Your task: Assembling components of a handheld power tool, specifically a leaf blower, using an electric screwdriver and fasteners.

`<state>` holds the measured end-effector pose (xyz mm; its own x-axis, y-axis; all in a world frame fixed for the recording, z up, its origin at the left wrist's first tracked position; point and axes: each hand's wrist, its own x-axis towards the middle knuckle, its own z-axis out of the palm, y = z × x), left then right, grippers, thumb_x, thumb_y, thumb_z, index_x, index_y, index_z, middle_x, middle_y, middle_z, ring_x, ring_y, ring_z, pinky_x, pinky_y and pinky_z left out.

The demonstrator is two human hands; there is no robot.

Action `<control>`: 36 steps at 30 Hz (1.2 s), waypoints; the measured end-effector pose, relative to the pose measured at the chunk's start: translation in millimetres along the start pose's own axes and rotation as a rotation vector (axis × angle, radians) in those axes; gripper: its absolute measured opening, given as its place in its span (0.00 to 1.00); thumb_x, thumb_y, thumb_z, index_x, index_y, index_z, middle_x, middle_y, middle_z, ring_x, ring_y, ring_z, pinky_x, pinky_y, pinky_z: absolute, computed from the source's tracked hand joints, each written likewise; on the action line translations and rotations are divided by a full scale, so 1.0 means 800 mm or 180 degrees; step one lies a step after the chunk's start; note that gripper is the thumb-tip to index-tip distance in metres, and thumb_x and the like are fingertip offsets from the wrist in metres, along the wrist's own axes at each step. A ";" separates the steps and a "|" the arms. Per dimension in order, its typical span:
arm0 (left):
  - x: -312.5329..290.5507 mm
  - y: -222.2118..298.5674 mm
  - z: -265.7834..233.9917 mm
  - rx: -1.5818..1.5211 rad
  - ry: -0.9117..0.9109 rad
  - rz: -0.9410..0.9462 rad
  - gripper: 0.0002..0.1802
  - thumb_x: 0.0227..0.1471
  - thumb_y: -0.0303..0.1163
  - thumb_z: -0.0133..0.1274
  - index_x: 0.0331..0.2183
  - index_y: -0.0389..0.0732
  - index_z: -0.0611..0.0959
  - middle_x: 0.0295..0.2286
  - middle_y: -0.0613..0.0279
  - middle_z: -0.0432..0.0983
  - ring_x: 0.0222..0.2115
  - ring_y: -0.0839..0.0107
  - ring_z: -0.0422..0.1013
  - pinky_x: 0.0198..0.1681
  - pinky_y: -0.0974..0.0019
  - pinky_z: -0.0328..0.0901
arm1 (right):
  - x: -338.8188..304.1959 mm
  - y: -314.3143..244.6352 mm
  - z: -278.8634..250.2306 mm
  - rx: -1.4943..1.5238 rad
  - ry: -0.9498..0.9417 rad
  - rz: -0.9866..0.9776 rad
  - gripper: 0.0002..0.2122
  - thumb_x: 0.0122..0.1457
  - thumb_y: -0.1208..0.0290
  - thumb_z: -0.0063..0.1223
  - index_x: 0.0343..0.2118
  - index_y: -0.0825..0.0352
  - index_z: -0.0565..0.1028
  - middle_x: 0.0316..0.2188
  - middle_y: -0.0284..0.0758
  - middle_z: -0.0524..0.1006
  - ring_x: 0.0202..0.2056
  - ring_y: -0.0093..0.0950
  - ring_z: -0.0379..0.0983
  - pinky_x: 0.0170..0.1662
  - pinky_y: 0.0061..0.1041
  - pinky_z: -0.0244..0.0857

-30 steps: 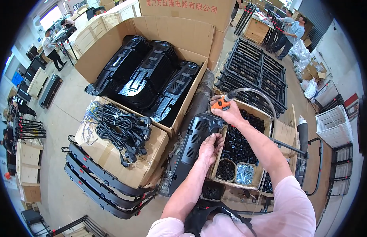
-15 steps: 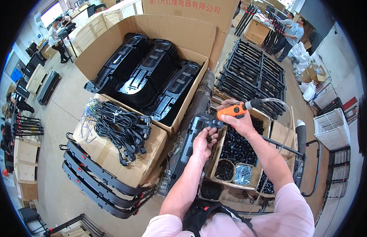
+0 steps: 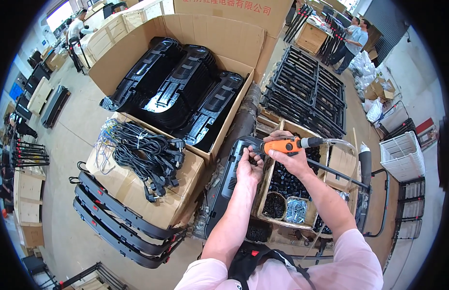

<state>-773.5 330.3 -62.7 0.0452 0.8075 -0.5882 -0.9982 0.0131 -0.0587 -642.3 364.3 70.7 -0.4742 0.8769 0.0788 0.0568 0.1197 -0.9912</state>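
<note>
My right hand grips an orange air screwdriver with a clear hose at its back end. The driver lies nearly level, its tip pointing left toward the far end of a long black plastic housing with vent slots. My left hand is curled palm up over that housing, close to the driver's tip. Small dark screws show in its fingers. Whether the tip touches a screw is too small to tell.
Right of the housing stands a bin of black parts, dark screws and silver screws. Black shells fill a large carton beyond. Bundled power cords lie on a carton at left, near curved black bars. Black frames are stacked far right.
My left fingers have moved up to the driver's tip from lower on the housing. The screwdriver has shifted slightly left and lies more level. A person at far left has moved.
</note>
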 end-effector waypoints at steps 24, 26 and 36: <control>-0.072 -0.024 -0.054 0.0196 -0.0004 -0.0472 0.14 0.73 0.35 0.43 0.45 0.33 0.74 0.38 0.54 0.72 0.38 0.60 0.73 0.48 0.54 0.76 | 0.071 0.037 0.082 -0.0475 0.0110 0.0233 0.23 0.53 0.77 0.68 0.53 0.69 0.75 0.45 0.38 0.83 0.48 0.27 0.80 0.55 0.29 0.73; -0.077 -0.025 -0.059 0.0277 0.0037 -0.0517 0.14 0.73 0.36 0.42 0.47 0.33 0.74 0.38 0.55 0.72 0.39 0.60 0.73 0.47 0.55 0.76 | 0.075 0.033 0.092 -0.0491 0.0086 0.0456 0.22 0.52 0.76 0.68 0.51 0.68 0.77 0.44 0.38 0.83 0.47 0.26 0.80 0.55 0.28 0.73; -0.123 -0.022 -0.091 0.0602 -0.0117 -0.0965 0.14 0.72 0.33 0.42 0.49 0.33 0.75 0.37 0.57 0.73 0.40 0.60 0.76 0.51 0.55 0.76 | 0.079 0.048 0.105 -0.0930 0.0010 0.0031 0.15 0.51 0.74 0.68 0.42 0.68 0.80 0.40 0.33 0.84 0.43 0.25 0.80 0.52 0.29 0.73</control>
<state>-757.8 207.6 -62.4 0.3423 0.7708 -0.5373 -0.9295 0.3614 -0.0738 -744.2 385.0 28.8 -0.4698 0.8800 0.0703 0.3120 0.2400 -0.9193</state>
